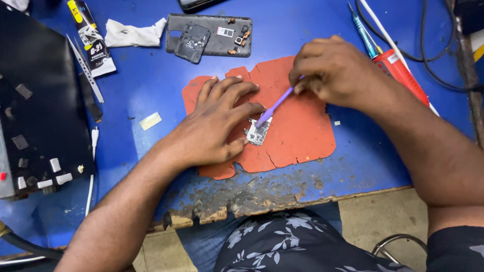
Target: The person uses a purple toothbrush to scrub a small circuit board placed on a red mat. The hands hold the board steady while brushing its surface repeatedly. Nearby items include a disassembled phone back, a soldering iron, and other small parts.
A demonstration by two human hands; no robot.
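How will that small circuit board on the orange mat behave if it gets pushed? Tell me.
The small circuit board looks thin and light, so it would probably slide, which may be why the left hand pins it. It looks stiff, and its exposed parts seem fragile under the purple tool.

A grey phone back cover (212, 35) (stripped) lies beside a white cloth (133, 34).
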